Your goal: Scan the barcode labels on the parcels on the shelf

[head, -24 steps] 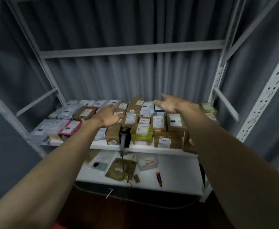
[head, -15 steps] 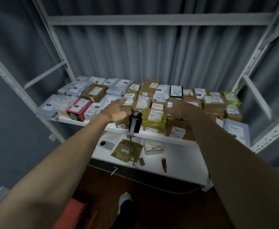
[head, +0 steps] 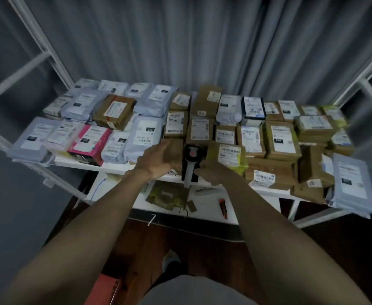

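Looking down from the head view, we see both bare forearms reaching to the front edge of the white shelf (head: 114, 167), crowded with labelled parcels (head: 146, 137). Our left hand (head: 158, 160) rests with relaxed, straight fingers on a brown box (head: 176, 148). Our right hand (head: 211, 170) touches the handle of the black-and-white barcode scanner (head: 190, 166) standing at the edge; we cannot tell whether its fingers grip it. An orange utility knife (head: 223, 208) lies on the lower shelf.
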